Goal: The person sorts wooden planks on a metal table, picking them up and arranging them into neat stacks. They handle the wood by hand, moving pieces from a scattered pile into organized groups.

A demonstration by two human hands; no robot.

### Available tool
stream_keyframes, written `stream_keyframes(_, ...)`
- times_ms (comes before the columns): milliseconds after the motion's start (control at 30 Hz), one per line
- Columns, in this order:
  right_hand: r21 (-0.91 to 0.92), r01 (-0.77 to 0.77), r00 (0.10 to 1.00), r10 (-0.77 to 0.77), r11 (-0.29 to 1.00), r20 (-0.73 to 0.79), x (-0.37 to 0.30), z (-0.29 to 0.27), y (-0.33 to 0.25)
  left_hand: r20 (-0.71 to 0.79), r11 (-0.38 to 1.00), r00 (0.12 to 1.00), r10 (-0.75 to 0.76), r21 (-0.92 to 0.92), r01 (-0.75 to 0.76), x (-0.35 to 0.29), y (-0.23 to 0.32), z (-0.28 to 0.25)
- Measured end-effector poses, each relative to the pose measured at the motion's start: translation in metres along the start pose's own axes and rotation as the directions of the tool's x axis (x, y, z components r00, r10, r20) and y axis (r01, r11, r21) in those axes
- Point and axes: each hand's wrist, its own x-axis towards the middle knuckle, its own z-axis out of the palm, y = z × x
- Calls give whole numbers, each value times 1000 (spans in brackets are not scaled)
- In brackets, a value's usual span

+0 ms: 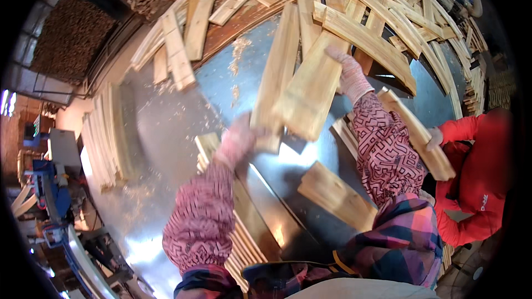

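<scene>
My right hand point(353, 73), in a pale pink knit glove, grips the right edge of a wide wooden board point(310, 91) near its far end, with the thumb on top. The board slants over the metal table point(172, 124). My left hand point(238, 139), gloved alike and smeared by motion, is at the near end of a longer, narrower wooden board point(279, 66); whether its fingers close on that board cannot be made out. A short board point(338, 196) lies on the table below my right forearm.
Loose boards point(382, 19) lie piled across the far side. A neat row of boards point(108, 133) stands at left, and another stack point(238, 238) sits beside my left forearm. At right, a person in red point(471, 171) holds a board point(418, 135). Shavings point(237, 61) litter the table.
</scene>
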Motion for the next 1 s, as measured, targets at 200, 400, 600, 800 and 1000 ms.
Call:
stream_keyframes(200,-648,33,998,-56,761,-15,-144,-6,118,-48,700,959,-279,-694,169,-255,-97,164)
stream_keyframes(400,-942,-32,989,-128,335,-79,-223,-58,219,-305,796,841,-447,-565,218,-357,-109,296)
stream_keyframes(600,-758,18,995,-86,651,-51,-324,-31,206,-383,797,772,-508,-549,252,-386,-151,363)
stream_keyframes(800,-907,6,1000,6,-421,4,-334,-42,256,-246,930,897,-368,-116,350,-393,-150,364)
stream_keyframes(1000,-971,-67,994,-100,-228,-45,-347,-51,340,-440,988,888,-135,13,156,-436,-209,248)
